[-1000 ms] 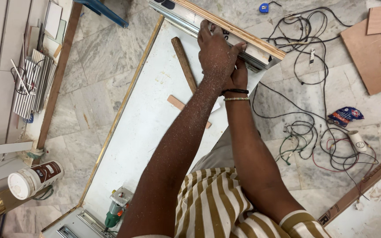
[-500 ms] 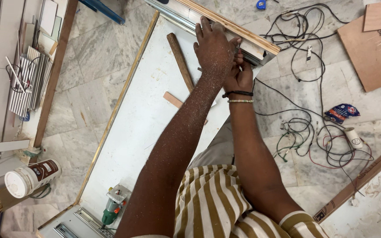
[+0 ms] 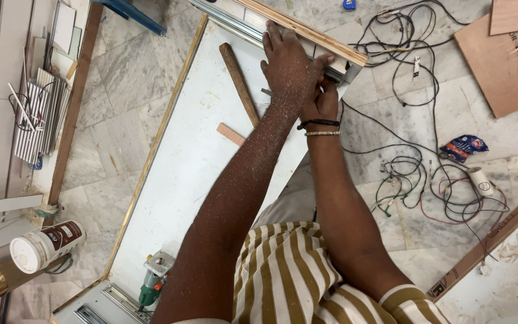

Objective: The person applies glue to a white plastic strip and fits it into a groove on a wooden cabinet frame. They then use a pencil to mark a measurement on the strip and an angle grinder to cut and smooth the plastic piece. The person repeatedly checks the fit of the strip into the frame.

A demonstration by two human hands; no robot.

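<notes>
My left hand [image 3: 288, 60] lies flat, fingers spread, on the far end of a long white panel [image 3: 181, 168], pressing against a light wooden strip [image 3: 307, 31] and the metal rail [image 3: 235, 24] under it. My right hand [image 3: 322, 99] is tucked right beside and partly under the left one, fingers curled at the rail's edge; what it grips is hidden. Both forearms are dusted with sawdust. A dark wooden stick [image 3: 239, 81] and a small pale wood block [image 3: 230, 134] lie on the panel, left of my arms.
A green power tool [image 3: 153, 287] sits at the panel's near end. A white-lidded brown jar [image 3: 46, 245] stands at the left. Tangled cables [image 3: 427, 180], a blue packet [image 3: 463, 147], plywood sheets [image 3: 505, 60] and a wooden batten [image 3: 487, 240] lie on the marble floor at the right.
The view has shifted slightly. My left hand has slid a little along the wooden strip, and my right hand stays tucked beside it.
</notes>
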